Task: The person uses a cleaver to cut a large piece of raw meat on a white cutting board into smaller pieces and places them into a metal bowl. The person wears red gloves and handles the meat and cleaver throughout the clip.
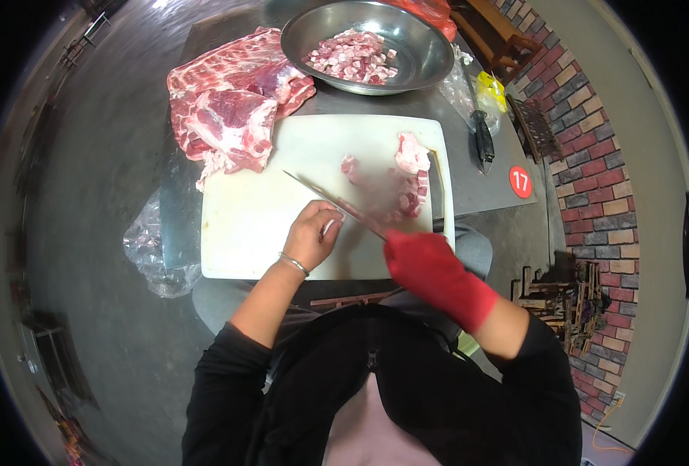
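My left hand (314, 233) is bare and pinches a small pale piece of meat (327, 226), mostly hidden by the fingers, over the white cutting board (251, 233). In a red glove, my right hand (429, 265) grips a knife whose thin blade (315, 189) slants up and left, right beside the left fingertips. The handle is hidden in the glove. Cut meat pieces (412, 195) lie right of the blade, partly blurred. Above them rests a lump of fat (412, 154), and a small meat piece (349, 167) sits nearer the middle.
A large rib slab of raw meat (228, 99) overlaps the board's upper left corner. Behind the board stands a steel basin (423, 58) holding diced meat (353, 57). At right, a black-handled tool (482, 140) lies by plastic bags (458, 87) on the metal table (478, 189).
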Action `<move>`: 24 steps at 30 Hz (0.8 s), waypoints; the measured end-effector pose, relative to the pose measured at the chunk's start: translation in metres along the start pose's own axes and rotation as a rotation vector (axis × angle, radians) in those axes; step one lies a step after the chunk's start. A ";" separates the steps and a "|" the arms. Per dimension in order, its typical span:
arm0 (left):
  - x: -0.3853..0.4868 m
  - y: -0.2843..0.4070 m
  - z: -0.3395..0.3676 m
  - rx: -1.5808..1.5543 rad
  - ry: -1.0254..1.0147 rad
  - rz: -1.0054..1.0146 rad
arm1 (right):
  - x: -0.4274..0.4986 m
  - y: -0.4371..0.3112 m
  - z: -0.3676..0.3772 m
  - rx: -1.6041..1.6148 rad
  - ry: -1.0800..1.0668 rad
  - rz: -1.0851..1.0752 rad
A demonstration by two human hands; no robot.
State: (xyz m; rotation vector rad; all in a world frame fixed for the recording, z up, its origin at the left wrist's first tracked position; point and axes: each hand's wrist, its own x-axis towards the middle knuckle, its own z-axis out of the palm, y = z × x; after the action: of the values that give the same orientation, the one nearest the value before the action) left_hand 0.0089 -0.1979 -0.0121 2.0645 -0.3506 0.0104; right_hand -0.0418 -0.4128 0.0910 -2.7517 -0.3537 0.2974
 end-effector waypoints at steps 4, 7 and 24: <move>-0.003 0.000 0.001 0.042 0.059 0.215 | 0.061 -0.012 0.022 0.106 0.113 -0.080; -0.010 -0.003 -0.003 0.032 0.103 0.210 | 0.058 -0.010 0.013 0.156 0.062 -0.027; -0.001 0.004 -0.005 0.155 0.150 0.203 | 0.040 0.003 0.010 0.203 0.022 -0.010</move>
State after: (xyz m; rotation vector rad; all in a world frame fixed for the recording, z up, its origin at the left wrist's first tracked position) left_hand 0.0080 -0.1954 -0.0061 2.1571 -0.4767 0.3227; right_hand -0.0058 -0.4009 0.0741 -2.5514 -0.3126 0.2833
